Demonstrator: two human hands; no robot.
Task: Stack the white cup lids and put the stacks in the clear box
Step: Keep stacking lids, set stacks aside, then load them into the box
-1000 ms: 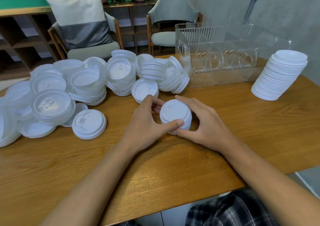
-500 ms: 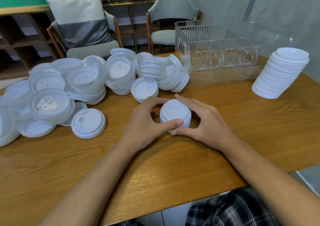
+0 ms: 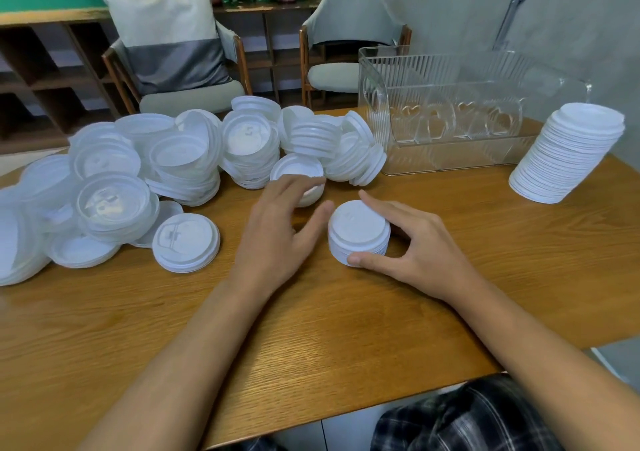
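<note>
At the centre of the table (image 3: 346, 329), the right hand (image 3: 415, 242) grips the small stack (image 3: 358, 229) with thumb and curled fingers, well apart from the clear box (image 3: 433, 80), while the left hand (image 3: 277, 222) hovers spread and empty at a loose lid (image 3: 298, 170); stacking judged in hand, and the next move calls for seating that lid squarely.

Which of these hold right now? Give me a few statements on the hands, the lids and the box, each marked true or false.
1. The right hand grips the short lid stack. True.
2. The left hand grips that stack too. False: it is apart from it, with its fingers over a loose lid by the pile.
3. The clear box holds several stacks. False: no lids show inside it.
4. The tall lid stack stands on the table, right of the box. True.
</note>
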